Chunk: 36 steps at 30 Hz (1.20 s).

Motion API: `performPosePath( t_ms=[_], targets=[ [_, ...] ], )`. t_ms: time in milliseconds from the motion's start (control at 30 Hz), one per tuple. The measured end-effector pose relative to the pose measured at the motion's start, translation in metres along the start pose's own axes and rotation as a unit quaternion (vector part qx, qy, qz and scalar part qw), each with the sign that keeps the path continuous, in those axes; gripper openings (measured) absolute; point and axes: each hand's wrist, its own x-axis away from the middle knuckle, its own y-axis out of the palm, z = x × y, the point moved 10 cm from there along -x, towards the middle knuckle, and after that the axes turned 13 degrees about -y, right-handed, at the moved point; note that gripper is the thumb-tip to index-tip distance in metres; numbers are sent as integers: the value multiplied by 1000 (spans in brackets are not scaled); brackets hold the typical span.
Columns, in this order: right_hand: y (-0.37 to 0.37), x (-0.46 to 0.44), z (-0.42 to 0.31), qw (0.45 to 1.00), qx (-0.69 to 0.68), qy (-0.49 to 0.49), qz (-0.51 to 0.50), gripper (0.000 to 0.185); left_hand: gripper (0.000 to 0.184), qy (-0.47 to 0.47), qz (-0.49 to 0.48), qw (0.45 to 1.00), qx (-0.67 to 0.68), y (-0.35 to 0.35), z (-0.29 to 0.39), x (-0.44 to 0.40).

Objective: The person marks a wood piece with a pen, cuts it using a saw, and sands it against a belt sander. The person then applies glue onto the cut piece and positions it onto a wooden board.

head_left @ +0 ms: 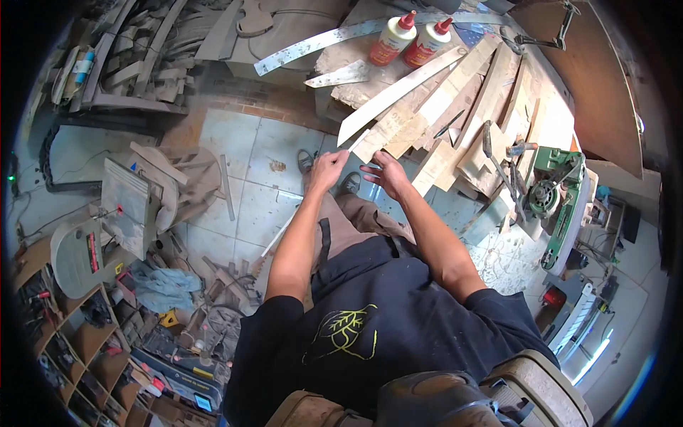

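My left hand [329, 169] is closed at the near end of a thin pale wooden strip [358, 140], at the left edge of the workbench. Just to its right, my right hand [388, 174] has its thumb and index finger at the corner of a light wooden board [388, 132], with the other fingers spread apart. Whether it grips the board is unclear. Several long wooden pieces fan out across the bench, among them a curved pale strip [398, 91] beyond my hands.
Two glue bottles with red caps [393, 41] stand at the back of the bench. A green power tool [562, 196] and a clamp [501, 167] lie to the right. At the left are a machine with a flat table [126, 206] and a wooden stool [188, 178] on the tiled floor.
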Motion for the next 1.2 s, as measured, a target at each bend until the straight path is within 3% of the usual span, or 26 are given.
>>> performPosePath(
  t_ms=[133, 533, 733, 833, 1100, 1200],
  targets=[
    [1, -2, -2, 1000, 18, -2, 9, 42, 44, 28, 31, 999, 21, -1, 2, -3],
    [2, -1, -6, 999, 54, 8, 7, 35, 44, -55, -148, 980, 125, 15, 4, -11],
    [3, 0, -8, 998, 54, 11, 12, 35, 47, -1, -91, 984, 151, 17, 10, -17],
    [3, 0, -8, 998, 57, 13, 17, 35, 45, -40, -44, 993, 103, 10, 16, -2],
    [1, 0, -8, 997, 65, 16, 24, 43, 43, -43, -21, 981, 186, 14, 11, -7],
    [1, 1, -8, 997, 68, 20, 22, 36, 42, -40, -19, 982, 182, 15, 9, -10]
  ],
)
